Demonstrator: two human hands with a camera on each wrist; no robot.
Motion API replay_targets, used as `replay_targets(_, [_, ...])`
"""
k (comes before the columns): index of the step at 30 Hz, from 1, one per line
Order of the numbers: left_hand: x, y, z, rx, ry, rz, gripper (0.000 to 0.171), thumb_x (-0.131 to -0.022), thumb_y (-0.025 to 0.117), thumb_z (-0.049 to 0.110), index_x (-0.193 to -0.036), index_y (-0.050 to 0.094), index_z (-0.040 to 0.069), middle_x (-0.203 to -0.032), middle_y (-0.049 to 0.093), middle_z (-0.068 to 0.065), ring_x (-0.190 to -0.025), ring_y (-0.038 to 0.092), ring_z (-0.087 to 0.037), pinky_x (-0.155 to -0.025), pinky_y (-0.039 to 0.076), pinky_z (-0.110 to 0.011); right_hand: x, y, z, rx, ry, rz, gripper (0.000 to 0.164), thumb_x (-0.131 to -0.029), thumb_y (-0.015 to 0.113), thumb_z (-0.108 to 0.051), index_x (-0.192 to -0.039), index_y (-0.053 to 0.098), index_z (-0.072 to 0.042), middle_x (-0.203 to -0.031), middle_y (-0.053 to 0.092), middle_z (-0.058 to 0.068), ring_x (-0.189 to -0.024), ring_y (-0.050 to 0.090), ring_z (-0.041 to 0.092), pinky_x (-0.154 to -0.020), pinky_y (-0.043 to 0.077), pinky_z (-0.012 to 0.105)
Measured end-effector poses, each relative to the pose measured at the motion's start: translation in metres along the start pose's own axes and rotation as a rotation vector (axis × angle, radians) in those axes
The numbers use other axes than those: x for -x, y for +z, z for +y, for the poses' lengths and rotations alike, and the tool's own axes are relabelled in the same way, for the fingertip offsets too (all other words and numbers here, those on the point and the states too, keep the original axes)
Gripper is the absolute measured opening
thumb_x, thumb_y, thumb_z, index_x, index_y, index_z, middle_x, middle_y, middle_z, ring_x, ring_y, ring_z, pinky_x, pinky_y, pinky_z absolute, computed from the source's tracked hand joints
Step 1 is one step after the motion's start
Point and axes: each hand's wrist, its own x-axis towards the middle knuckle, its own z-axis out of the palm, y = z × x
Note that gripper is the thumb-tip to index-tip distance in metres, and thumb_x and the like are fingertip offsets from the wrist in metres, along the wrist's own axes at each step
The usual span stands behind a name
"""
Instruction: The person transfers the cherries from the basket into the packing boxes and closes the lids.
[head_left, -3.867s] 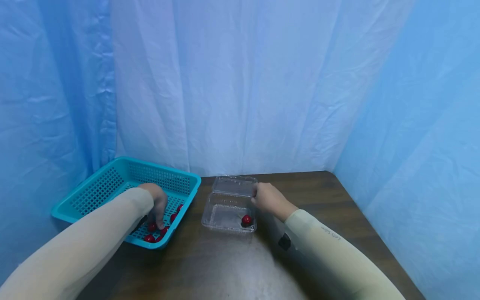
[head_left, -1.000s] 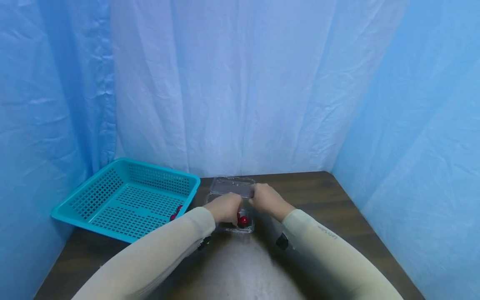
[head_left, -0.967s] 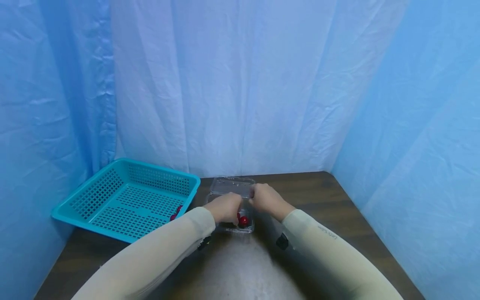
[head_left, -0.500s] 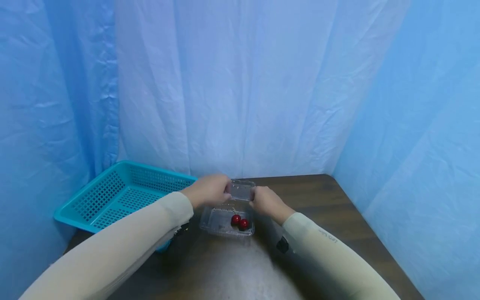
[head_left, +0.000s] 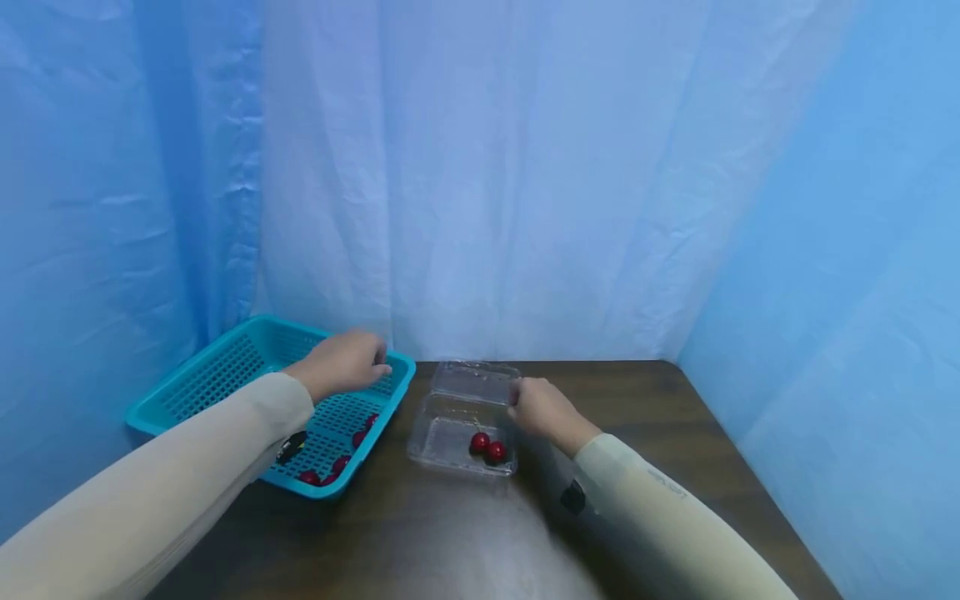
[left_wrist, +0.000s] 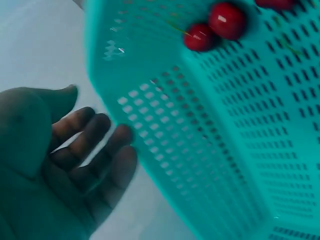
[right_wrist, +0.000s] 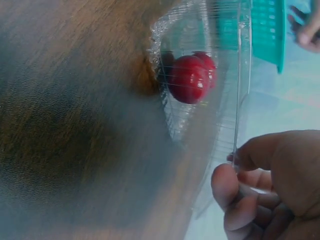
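Note:
My left hand [head_left: 341, 364] hovers above the right part of a turquoise perforated basket [head_left: 225, 346]. In the left wrist view its fingers [left_wrist: 82, 140] are loosely bent, with nothing between them. Several red cherries [head_left: 310, 477] lie along the basket's near right side; two cherries [left_wrist: 228, 20], one with a green stem, show at the top of the left wrist view. A clear plastic clamshell box [head_left: 438, 442] stands with its lid up and back. Two cherries [head_left: 480, 442] sit in its right front corner. My right hand [head_left: 543, 410] pinches the box's right edge between thumb and fingertips.
A dark wooden table [head_left: 465, 542] carries the basket at left and the box to its right. Pale blue cloth [head_left: 540, 183] hangs behind the table and on both sides.
My left hand has put a second cherry in the box, let go, and moved left to above the basket. My right hand has stayed at the box's edge.

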Motion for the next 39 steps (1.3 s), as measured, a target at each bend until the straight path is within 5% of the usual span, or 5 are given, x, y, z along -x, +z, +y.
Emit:
replay_targets(7, [0.001,0.019,-0.024,-0.081,-0.151,-0.260,0.031,-0.109,0.080,0.031,-0.087,0.065,0.013,-0.076,0.058,-0.003,-0.063,0.046,-0.015,-0.063,0.045,-0.034,0.001,-0.002,0.006,0.018,-0.036,0.017,0.004,-0.106,0.077,-0.014,-0.103,0.075,-0.011,-0.089,0.071,0.003,-0.074,0.067,0.018,-0.065,0.061,0.033])
replay_targets(13, [0.014,0.032,-0.026,-0.105,-0.237,-0.404,0.041,-0.096,0.093,0.043,-0.105,0.070,0.011,-0.099,0.076,-0.011,-0.085,0.075,-0.027,-0.076,0.067,-0.044,0.007,0.004,0.011,-0.004,-0.002,0.026,0.005,-0.105,0.081,-0.014,-0.104,0.077,-0.012,-0.089,0.072,0.003,-0.074,0.067,0.017,-0.067,0.062,0.033])
replay_targets(26, [0.043,0.017,0.004,-0.283,-0.268,-0.432,0.041,-0.088,0.100,0.043,-0.102,0.076,0.013,-0.092,0.085,-0.008,-0.102,0.079,-0.029,-0.102,0.065,-0.054,0.002,0.002,0.006,0.031,-0.032,0.049,0.005,-0.105,0.080,-0.016,-0.103,0.076,-0.012,-0.087,0.071,0.002,-0.071,0.066,0.016,-0.062,0.060,0.032])
replay_targets(33, [0.047,0.013,0.025,-0.342,-0.368,-0.557,0.034,-0.090,0.099,0.041,-0.088,0.087,0.009,-0.093,0.088,-0.007,-0.111,0.078,-0.022,-0.109,0.063,-0.047,0.003,0.002,0.007,0.030,-0.032,0.039,0.005,-0.105,0.080,-0.016,-0.105,0.077,-0.013,-0.089,0.072,0.002,-0.073,0.067,0.016,-0.064,0.061,0.032])
replay_targets(39, [0.052,0.015,0.032,-0.326,-0.388,-0.529,0.026,-0.091,0.099,0.027,-0.083,0.084,0.008,-0.084,0.085,-0.008,-0.093,0.080,-0.020,-0.106,0.067,-0.048,0.003,0.000,0.006,0.019,-0.013,0.038,0.006,-0.105,0.081,-0.018,-0.106,0.077,-0.013,-0.090,0.072,0.003,-0.075,0.068,0.017,-0.066,0.062,0.033])
